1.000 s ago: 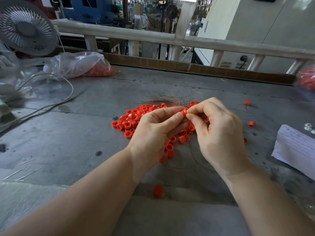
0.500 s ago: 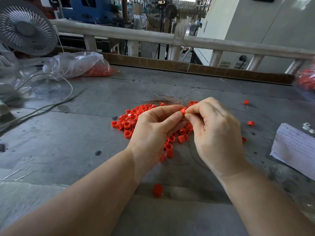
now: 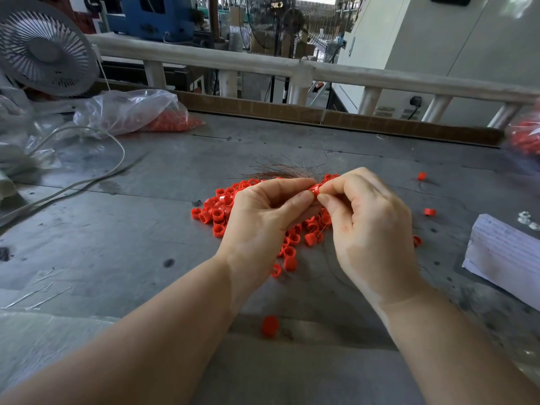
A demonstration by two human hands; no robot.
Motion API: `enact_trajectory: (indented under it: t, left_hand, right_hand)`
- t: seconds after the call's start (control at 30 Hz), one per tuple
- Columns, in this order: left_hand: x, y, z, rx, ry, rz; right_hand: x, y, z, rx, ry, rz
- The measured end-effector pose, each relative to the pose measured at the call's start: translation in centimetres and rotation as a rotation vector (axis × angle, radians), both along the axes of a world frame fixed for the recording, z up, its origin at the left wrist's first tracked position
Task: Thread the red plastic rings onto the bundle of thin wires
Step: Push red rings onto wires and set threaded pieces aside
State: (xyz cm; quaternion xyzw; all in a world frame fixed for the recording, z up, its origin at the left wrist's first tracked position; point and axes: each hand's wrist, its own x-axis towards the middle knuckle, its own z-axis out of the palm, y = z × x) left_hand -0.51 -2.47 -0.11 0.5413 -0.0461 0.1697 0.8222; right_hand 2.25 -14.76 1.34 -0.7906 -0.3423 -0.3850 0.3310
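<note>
Fingers of both hands meet over the middle of the grey tabletop (image 3: 117,244). The left hand (image 3: 263,217) curls its thumb and forefinger toward a single red ring (image 3: 315,189), and the right hand (image 3: 368,226) pinches that same ring from the other side, thumb and forefinger tips pressed to it. A thin wire seems to run down from the ring past the right palm, though it is too fine to follow surely. The bundle of thin wires (image 3: 280,171) fans out on the tabletop just behind the hands, toward the far edge. The pile of red rings (image 3: 216,211) lies beneath and to the left of the hands, some hidden by them. One loose ring (image 3: 270,325) sits alone near the near edge, and others (image 3: 429,212) are scattered toward the right edge. A clear plastic bag (image 3: 128,112) with more red pieces rests at the far left corner beside a white fan (image 3: 43,48). A white paper sheet (image 3: 502,252) lies at the right edge.
</note>
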Motion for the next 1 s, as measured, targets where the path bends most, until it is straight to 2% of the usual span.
enact_trajectory:
  t: [0.13,0.33,0.53,0.67,0.83,1.0]
  left_hand:
    - [-0.05,-0.16,0.15,0.001,-0.01,0.033]
    - [-0.19,-0.09,0.32,0.105,-0.041,0.078]
    - [-0.19,-0.06,0.31,0.045,-0.02,0.033]
    - [-0.1,-0.04,0.25,0.016,-0.02,0.013]
    - [-0.1,0.04,0.16,-0.033,-0.014,-0.024]
    - [0.02,0.1,0.15,-0.094,0.004,-0.053]
  right_hand:
    - [-0.04,-0.08,-0.01,0.01,0.011,0.005]
    - [-0.04,-0.05,0.09,0.015,0.022,0.013]
    - [0.24,-0.3,0.09,0.052,0.095,0.085]
    - [0.48,-0.4,-0.03,0.126,0.121,0.137]
    - [0.54,-0.25,-0.11,0.256,0.243,0.198]
    - [0.64,-0.41,-0.06,0.227,0.22,0.186]
